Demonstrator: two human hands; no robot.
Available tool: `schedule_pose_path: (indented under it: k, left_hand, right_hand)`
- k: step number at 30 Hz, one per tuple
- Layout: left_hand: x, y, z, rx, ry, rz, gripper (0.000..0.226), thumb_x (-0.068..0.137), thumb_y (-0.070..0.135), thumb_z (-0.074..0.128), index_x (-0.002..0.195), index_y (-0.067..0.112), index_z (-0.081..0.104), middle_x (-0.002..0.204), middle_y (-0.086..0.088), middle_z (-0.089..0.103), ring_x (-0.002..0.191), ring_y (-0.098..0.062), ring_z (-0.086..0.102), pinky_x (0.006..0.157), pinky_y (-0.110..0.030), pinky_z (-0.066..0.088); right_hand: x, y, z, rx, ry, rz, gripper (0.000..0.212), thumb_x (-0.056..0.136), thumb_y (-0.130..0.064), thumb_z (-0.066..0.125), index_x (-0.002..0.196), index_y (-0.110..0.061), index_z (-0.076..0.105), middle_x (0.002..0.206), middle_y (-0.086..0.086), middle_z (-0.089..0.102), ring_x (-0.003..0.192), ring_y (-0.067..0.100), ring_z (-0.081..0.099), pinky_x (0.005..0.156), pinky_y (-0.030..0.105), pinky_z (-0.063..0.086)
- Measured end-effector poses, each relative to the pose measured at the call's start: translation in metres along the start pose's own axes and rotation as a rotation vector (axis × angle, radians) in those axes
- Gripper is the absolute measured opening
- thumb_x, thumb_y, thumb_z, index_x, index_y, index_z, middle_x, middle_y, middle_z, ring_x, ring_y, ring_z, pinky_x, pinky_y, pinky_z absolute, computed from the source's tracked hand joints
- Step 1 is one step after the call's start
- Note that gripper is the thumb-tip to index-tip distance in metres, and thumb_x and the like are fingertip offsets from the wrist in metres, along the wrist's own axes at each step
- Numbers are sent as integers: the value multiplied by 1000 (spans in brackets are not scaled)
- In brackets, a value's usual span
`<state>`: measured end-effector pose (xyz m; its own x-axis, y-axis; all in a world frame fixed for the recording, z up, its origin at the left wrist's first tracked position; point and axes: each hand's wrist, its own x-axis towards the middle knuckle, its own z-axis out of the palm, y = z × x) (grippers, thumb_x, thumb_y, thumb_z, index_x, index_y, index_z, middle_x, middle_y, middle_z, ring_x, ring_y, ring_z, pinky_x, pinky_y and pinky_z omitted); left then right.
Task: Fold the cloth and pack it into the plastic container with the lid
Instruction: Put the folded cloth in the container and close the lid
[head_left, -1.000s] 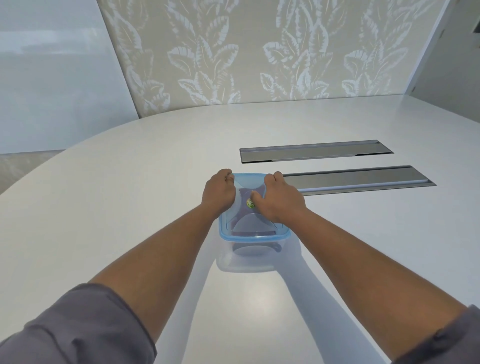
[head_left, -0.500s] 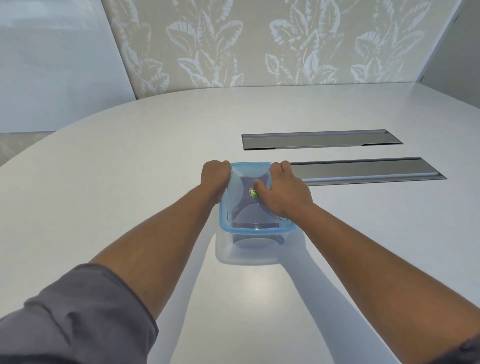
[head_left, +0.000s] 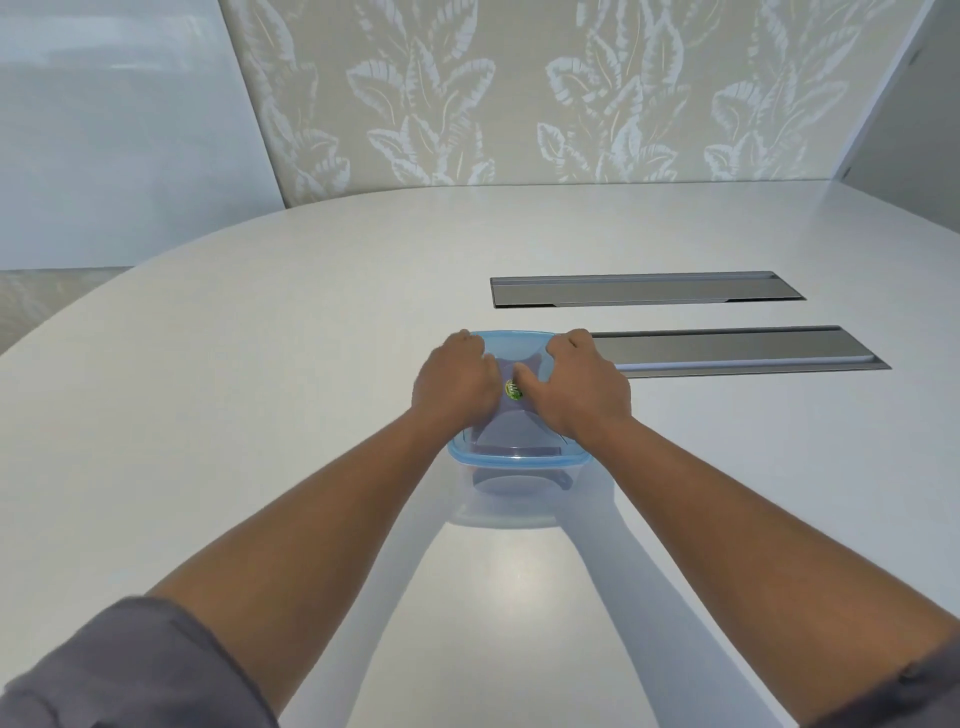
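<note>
The left hand (head_left: 456, 382) has slid from the lid's (head_left: 519, 457) far-left corner onto its top, fingers curled, pressing. The cloth (head_left: 511, 480) lies inside the container (head_left: 511, 506). The right hand (head_left: 574, 392) presses likewise: sealing nearly done. Open worktop (head_left: 260, 389) surrounds; two recessed panels (head_left: 727, 351) lie rightward.

Clear container (head_left: 511, 501), blue lid (head_left: 519, 452) on; dark folded cloth (head_left: 519, 480) inside.
</note>
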<state>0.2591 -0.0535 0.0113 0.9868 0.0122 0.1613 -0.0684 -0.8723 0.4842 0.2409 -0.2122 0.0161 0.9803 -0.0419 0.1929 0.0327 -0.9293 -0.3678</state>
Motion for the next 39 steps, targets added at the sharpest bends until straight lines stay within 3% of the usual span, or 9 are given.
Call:
schedule_pose_path:
  k: [4,7,11,16,21,24,27,29,39]
  left_hand:
    - [-23,-2,-2,-188,-174,-59,62,104,37,42,159,12,28,172,-1,6,152,-24,28,117,-39,31]
    - [-35,1,-8,-231,55,-105,49,101,38,53,145,15,55,161,-3,38,139,-22,47,108,-32,38]
    - [-45,5,-12,-155,163,-107,34,100,36,54,113,13,75,123,-6,72,111,-28,65,87,-33,48]
    - [-53,-8,-6,-373,-27,-42,46,105,30,47,149,16,53,164,2,37,147,-19,40,115,-29,30]
    - [-68,-15,5,-726,130,-152,55,104,24,53,156,18,38,155,3,46,142,-19,46,117,-33,36]
    - [-69,-12,5,-854,169,-259,53,104,24,56,153,15,42,139,9,51,124,-14,52,99,-25,44]
    - [-70,-10,9,-1084,148,-341,10,105,21,56,105,25,65,99,10,61,93,-17,57,70,-17,47]
    - [-68,-13,12,-1226,89,-365,21,105,23,54,89,20,67,87,1,69,83,-24,63,71,-30,55]
    - [-78,-26,23,-1517,-95,-369,41,106,35,48,132,9,65,116,-16,74,94,-29,73,75,-39,61]
  right_hand:
    - [-8,-5,-4,-59,108,-15,36,98,-47,44,90,-16,60,111,5,57,84,30,60,67,35,42]
    - [-10,-6,-6,-59,87,-21,35,99,-44,42,75,-19,49,103,5,56,81,29,57,65,35,37]
    - [-24,0,-5,44,-112,27,48,99,-49,46,128,-14,59,145,3,48,115,33,58,87,40,44]
    - [-42,11,6,422,-146,56,60,106,-36,41,162,-18,27,172,-5,14,155,17,23,120,37,22]
    - [-48,12,13,822,9,222,43,99,-26,42,141,-23,52,134,0,62,120,24,59,96,37,48]
    - [-49,15,19,950,64,260,26,100,-19,40,116,-13,58,98,-4,61,89,23,57,77,33,44]
    - [-51,14,20,1033,74,278,24,101,-14,41,95,-16,64,86,0,61,78,19,52,73,33,43]
    - [-51,15,19,1093,55,314,29,103,-15,42,89,-25,66,87,-1,64,77,18,55,75,33,47]
    - [-51,19,23,1318,-74,466,29,105,-24,45,90,-18,69,95,8,66,86,25,59,80,41,53]
